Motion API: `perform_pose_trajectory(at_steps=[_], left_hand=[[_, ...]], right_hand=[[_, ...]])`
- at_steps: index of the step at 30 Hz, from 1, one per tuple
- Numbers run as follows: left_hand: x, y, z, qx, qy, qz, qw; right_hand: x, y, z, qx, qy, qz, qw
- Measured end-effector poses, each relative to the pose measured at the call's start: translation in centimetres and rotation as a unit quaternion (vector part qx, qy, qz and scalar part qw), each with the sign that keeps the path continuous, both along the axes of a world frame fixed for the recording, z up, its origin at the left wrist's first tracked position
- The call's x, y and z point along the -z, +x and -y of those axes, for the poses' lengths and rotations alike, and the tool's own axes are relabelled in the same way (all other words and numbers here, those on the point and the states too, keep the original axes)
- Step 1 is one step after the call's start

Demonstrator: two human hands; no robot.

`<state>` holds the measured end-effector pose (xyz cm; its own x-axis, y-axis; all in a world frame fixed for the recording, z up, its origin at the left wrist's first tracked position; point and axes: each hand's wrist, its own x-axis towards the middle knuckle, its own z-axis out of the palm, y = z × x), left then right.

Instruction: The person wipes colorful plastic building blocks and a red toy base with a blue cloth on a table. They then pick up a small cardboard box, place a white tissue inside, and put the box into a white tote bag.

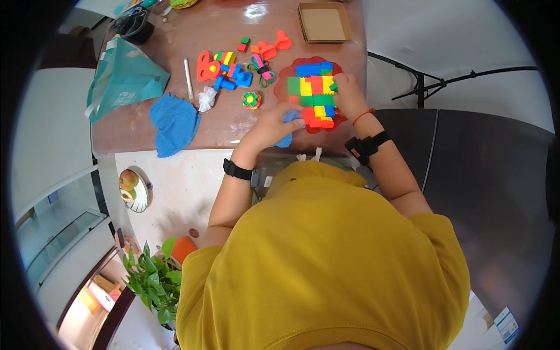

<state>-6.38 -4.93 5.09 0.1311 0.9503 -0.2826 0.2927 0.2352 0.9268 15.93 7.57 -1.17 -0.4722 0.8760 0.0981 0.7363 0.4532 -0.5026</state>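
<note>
A red scalloped tray holds a flat assembly of toy building bricks in red, yellow, green and blue. At its right edge my right hand pinches a small green brick against or just above the assembly; the contact is hidden. My left hand lies at the tray's lower left, thumb and fingers apart. A blue cloth shows beneath that hand and between its thumb and fingers. Whether the left hand grips the cloth or the assembly's edge cannot be made out.
Left of the tray lie a flower-shaped brick piece, plastic toy bolts, colored bands, a white pen and another blue cloth. Behind stands a cardboard box. A teal bag occupies the table's left edge.
</note>
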Motion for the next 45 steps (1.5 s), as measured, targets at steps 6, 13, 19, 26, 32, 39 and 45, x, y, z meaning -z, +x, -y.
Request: perform_pose_trajectory(at_steps=[6,13,19,26,32,39,45], left_hand=[[0.6,-1.6,0.0,-0.035,0.005,0.041,0.999],[0.1,-2.4,-0.1,-0.043,-0.021,0.038,0.998],[0.8,-2.9,-0.2,-0.047,-0.016,0.042,0.998],[1.0,-3.8,-0.1,-0.071,-0.02,0.038,0.997],[1.4,-4.5,-0.1,-0.101,-0.006,0.062,0.993],[-0.6,-5.5,1.4,-0.169,-0.048,0.199,0.964],[0.1,-5.5,1.4,-0.229,-0.094,0.321,0.914]], right_hand=[[2.1,0.6,-1.1,0.033,-0.005,0.085,0.996],[1.1,-0.1,-0.3,0.073,0.023,0.067,0.995],[-0.9,-0.4,0.1,0.053,0.05,0.118,0.99],[-3.0,-4.6,-2.9,-0.076,0.145,0.015,0.986],[0.8,-14.2,-6.6,-0.09,0.133,0.053,0.986],[0.0,-17.6,-7.5,-0.097,0.095,0.143,0.98],[-3.9,-12.5,-3.6,-0.055,0.109,-0.067,0.99]])
